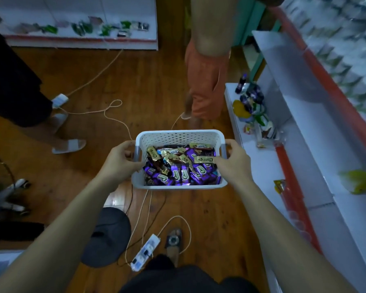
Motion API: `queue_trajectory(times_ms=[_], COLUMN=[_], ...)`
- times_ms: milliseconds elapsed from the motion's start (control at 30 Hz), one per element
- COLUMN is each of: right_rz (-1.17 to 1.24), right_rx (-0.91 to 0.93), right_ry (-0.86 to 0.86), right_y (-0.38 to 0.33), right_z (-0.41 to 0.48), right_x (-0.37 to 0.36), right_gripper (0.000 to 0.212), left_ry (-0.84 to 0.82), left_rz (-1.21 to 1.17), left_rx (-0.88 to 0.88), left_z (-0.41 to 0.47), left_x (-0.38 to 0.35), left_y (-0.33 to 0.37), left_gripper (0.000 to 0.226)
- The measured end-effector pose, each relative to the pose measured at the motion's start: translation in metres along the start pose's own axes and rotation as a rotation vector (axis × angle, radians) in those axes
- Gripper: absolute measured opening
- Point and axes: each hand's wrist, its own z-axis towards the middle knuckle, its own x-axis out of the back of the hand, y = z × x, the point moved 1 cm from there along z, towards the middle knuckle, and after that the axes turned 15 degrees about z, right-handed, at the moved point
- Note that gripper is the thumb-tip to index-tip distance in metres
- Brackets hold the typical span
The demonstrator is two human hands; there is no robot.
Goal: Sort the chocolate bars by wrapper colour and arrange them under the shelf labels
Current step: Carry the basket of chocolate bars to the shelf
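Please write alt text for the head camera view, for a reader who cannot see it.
Two bare hands, left hand and right hand, hold a white basket of purple and gold chocolate bars above a wooden floor. White shelves stand to the right.

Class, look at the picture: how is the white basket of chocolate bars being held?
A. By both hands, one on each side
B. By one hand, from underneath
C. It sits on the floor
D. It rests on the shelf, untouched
A: the left hand and the right hand grip opposite sides of the white basket, held above the wooden floor.
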Motion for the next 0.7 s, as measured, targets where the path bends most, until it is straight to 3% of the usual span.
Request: queue_trajectory(times_ms=[433, 700], right_rz=[0.037, -0.018], right_rx=[0.064, 0.165], right_ry=[-0.153, -0.383], right_y=[-0.071, -0.148], right_z=[0.197, 0.344], right_x=[-0.046, -0.127], right_gripper=[0.030, 0.030], left_ry=[0.102, 0.334], left_rz=[-0.062, -0.204], left_rx=[0.060, 0.194], left_z=[0.164, 0.245], left_x=[0.053, 0.093], left_y=[0.058, 0.071], left_gripper=[0.072, 0.069])
